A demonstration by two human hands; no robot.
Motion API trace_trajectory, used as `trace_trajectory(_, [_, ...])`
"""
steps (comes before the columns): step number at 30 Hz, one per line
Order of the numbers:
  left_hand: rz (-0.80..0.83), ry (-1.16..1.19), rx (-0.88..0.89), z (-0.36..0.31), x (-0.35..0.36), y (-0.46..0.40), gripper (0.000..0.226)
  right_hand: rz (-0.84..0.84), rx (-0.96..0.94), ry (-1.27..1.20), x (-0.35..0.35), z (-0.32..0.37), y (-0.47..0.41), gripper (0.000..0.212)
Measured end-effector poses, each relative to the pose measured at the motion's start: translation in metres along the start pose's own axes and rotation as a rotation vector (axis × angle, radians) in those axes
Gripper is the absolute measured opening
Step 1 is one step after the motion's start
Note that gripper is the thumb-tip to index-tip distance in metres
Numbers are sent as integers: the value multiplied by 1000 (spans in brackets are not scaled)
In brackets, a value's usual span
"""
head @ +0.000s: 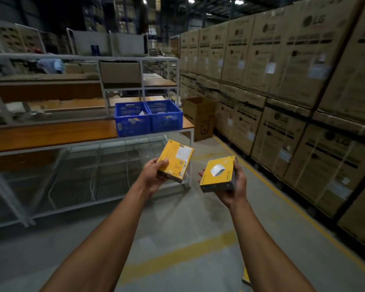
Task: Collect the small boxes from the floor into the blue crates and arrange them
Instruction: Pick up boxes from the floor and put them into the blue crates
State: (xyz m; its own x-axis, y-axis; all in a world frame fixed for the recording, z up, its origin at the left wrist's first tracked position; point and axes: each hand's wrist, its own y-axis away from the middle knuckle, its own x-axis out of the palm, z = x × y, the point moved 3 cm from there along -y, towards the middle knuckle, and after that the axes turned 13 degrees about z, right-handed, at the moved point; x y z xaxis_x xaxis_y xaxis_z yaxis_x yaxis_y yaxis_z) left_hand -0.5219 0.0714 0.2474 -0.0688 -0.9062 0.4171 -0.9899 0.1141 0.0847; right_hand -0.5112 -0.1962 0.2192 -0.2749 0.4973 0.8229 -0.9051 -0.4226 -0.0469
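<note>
From the head camera, the person is holding both arms out over the grey warehouse floor (pixel 177 239). The left hand (pixel 154 175) is gripping a yellow box (pixel 175 160) by its near corner, thumb lying on the top face, fingers curled beneath; the box is tilting away and showing a white label. The right hand (pixel 234 186) is cupping a second yellow box (pixel 218 173), fingers wrapping its right edge, a white round patch showing on its top. The two boxes are sitting near each other but apart, both in the air.

Ahead, two blue crates (pixel 149 118) are standing side by side, touching, at the end of a long wooden-topped desk (pixel 51 133) with a white metal frame. Something pale is lying inside the left crate; the contents are too blurred to name. An open brown carton (pixel 200 118) is standing on the floor just beside the desk's end. Stacked LG cartons (pixel 293 81) are lining the right side, behind a yellow floor line (pixel 282 197). Another small yellow item (pixel 246 276) is lying on the floor near the bottom edge.
</note>
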Motion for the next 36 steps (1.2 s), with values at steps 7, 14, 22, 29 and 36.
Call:
trace_trajectory(7, [-139,21,63,-45,-70,-98,45,-158,101,175,-2,3,-166,55])
trace_trajectory(14, [-245,88,142,-79,-160,-202,50,-152,203,320,-11,-35,-330,52])
trace_trajectory(22, [-323,110,109,-139,-297,-360,42,-192,226,498,0,-71,-550,30])
trace_trajectory(29, [-322,18,57,-206,-379,-498,38,-295,192,598,14,-71,-710,14])
trace_trajectory(36, [-287,-39,15,-231,-387,-630,30,-395,90,771,-6,-26,-822,14])
